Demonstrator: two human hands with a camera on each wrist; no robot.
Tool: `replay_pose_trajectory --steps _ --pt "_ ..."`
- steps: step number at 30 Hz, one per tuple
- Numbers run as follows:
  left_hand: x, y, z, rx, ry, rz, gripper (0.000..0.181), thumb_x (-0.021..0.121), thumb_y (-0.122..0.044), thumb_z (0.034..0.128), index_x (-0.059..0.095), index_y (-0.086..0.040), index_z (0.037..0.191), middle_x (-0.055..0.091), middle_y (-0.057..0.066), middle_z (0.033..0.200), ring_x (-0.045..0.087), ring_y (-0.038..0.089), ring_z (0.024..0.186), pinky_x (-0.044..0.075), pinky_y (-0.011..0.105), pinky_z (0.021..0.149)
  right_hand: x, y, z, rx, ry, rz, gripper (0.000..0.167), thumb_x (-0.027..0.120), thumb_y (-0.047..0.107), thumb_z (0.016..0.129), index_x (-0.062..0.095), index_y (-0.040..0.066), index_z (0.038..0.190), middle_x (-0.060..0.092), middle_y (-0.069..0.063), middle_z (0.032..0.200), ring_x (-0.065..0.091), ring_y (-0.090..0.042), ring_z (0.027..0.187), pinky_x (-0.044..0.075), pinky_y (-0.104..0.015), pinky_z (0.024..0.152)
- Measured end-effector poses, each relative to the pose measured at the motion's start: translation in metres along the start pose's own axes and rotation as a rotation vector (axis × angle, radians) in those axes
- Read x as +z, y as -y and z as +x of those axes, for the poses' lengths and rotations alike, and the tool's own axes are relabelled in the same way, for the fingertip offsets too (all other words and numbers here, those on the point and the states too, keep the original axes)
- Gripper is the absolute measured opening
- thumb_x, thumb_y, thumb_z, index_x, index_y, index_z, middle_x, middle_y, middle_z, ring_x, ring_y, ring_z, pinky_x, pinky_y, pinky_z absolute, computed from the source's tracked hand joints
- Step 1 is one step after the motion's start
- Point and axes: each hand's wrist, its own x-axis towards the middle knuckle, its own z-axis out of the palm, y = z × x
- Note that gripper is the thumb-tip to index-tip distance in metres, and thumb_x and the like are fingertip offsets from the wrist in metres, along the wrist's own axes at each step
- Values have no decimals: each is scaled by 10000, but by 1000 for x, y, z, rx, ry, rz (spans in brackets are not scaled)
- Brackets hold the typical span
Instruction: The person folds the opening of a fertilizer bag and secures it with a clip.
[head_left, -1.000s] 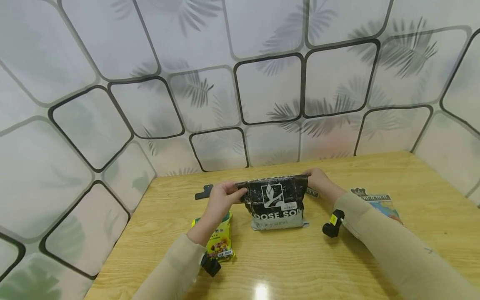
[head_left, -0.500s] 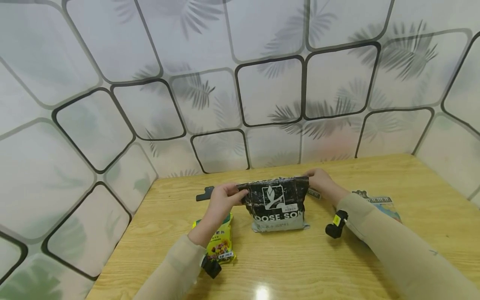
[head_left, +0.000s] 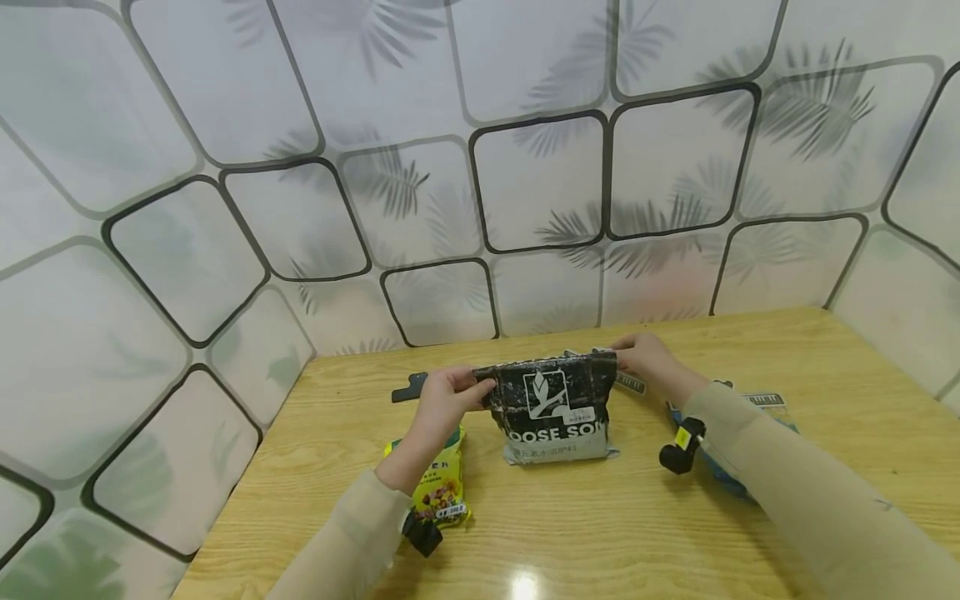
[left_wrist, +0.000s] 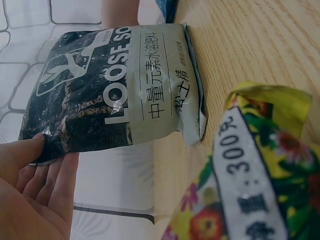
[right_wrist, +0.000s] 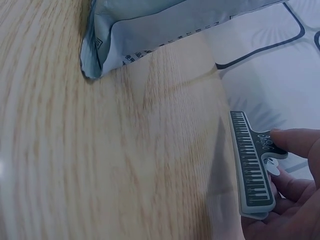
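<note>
frond-printed wall [head_left: 420,92] behind a wood-grain table [head_left: 570,533]. upright between both hands, a black-and-grey loose soil bag [head_left: 551,412], upper left corner pinched in the left hand [head_left: 446,400]. gripped in the right hand [head_left: 651,362], near the opposite corner: a piano-keyboard clip [right_wrist: 251,172], not yet on the bag. seemingly done: the blue bag [left_wrist: 167,9] at right, with a similar clip [head_left: 765,399] at its top. seemingly left: this same bag, perhaps also the yellow flower-print packet [head_left: 442,487], no clip visible on it.

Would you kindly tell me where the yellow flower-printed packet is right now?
In the head view, the yellow packet lies on the table left of the soil bag, partly hidden by the left forearm.
</note>
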Motion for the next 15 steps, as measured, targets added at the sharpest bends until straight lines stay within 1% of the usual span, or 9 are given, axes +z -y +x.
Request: replay_pose_trajectory --steps 3,9,15 --pt "0 -1 0 -7 2 -7 565 723 -55 1011 310 -151 638 286 -84 520 555 90 496 658 565 888 -3 1 -1 1 8 -12 463 471 80 1089 481 -177 1475 484 -390 1503 589 -495 1288 550 -546 1106" --pt "0 -2 -1 -9 2 -4 564 719 -60 1016 312 -154 637 292 -80 518 561 91 500 660 559 884 -7 5 -5 6 8 -17 474 521 155 1102 518 -160 1456 532 -358 1452 622 -422 1202 566 -520 1064" --pt "0 -3 -1 -19 -2 -10 559 721 -61 1014 316 -146 639 296 -79 516 570 88 504 658 558 890 -12 9 -7 -12 20 -51 499 562 221 1103 546 -147 1440 552 -344 1440 632 -411 1200 573 -523 1064"
